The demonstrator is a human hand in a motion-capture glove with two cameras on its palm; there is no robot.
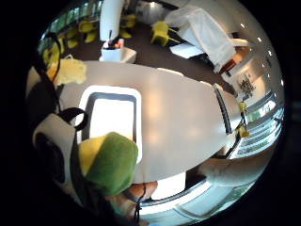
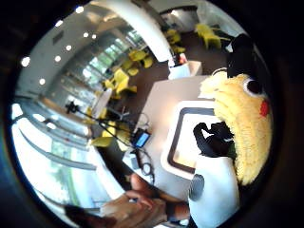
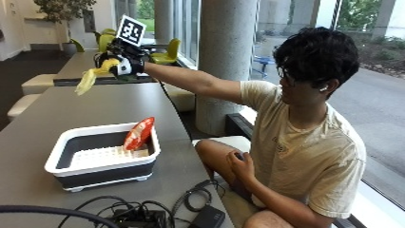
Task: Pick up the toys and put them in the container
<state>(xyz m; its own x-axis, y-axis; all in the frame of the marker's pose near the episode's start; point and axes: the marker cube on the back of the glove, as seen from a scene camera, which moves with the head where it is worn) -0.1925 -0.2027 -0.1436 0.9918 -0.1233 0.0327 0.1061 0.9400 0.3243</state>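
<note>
Above the table, gloved right hand [image 3: 123,64] grasps yellow plush toy [image 3: 89,80]; early release would miss container [image 3: 101,159].

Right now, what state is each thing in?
Right hand: raised above the table, gripping the yellow toy.
Yellow toy: held in the air, dangling from the hand.
Red toy: in the container, leaning on its wall.
Container: upright on the table.
</note>
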